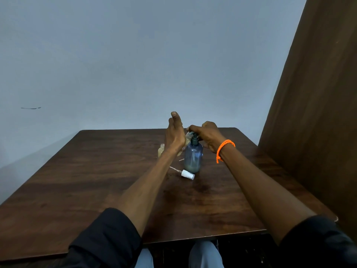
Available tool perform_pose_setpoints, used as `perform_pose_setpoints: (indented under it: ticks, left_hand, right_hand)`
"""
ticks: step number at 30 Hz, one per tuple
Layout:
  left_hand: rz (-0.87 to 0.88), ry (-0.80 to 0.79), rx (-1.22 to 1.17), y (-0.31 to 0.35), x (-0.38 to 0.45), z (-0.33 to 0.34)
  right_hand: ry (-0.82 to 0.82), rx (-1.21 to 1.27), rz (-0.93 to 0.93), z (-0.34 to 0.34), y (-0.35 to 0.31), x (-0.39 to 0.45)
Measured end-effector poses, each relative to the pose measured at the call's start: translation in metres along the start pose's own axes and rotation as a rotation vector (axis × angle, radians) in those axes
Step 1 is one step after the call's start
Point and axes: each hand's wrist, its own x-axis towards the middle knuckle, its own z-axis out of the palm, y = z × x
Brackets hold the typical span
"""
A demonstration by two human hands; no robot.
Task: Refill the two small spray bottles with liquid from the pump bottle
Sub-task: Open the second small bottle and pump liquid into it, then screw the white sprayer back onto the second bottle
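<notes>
At a table [96,180], the right hand [209,135] presses the pump bottle's [193,157] head while the left hand [174,134] grips a tilted spray bottle [185,141] at its spout. Left of the pump bottle, a second bottle [161,150] stands uncapped, seemingly filled; a sprayer cap [187,174] lies before it. Recapping remains.

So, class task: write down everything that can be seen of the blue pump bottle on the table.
The pump bottle is a rounded, see-through blue bottle that looks like plastic, with a dark pump head and a dip tube showing inside. It stands upright on the brown wooden table, with only a shallow pale layer of liquid at its bottom. The right hand rests on the pump head; the left hand holds a small spray bottle against it.
</notes>
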Motion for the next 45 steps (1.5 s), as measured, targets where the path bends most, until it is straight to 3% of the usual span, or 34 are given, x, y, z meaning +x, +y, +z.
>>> perform_pose_setpoints:
  ticks: [11,21,23,26,28,35,45]
  left_hand:
    - [-0.027,0.058,-0.108,-0.009,0.004,0.004]
    - [-0.166,0.125,-0.241,-0.025,0.009,-0.001]
    - [-0.180,0.145,-0.279,-0.031,0.011,-0.002]
    - [-0.211,0.164,-0.339,-0.041,0.010,-0.009]
    - [-0.212,0.170,-0.387,-0.048,0.006,-0.013]
    - [-0.168,0.161,-0.503,-0.062,-0.010,-0.020]
    - [-0.094,0.168,-0.533,-0.084,-0.032,-0.034]
  right_hand:
    - [0.040,0.013,0.003,0.004,0.002,-0.003]
    - [-0.008,0.074,-0.014,0.001,0.008,0.004]
    - [0.083,0.102,-0.070,0.000,0.011,0.001]
    - [0.381,-0.030,-0.251,-0.005,0.023,-0.009]
    - [0.463,-0.089,-0.378,-0.003,0.038,-0.023]
    - [0.240,-0.574,-0.481,0.022,0.091,-0.069]
    - [0.198,-0.689,-0.349,0.022,0.086,-0.084]
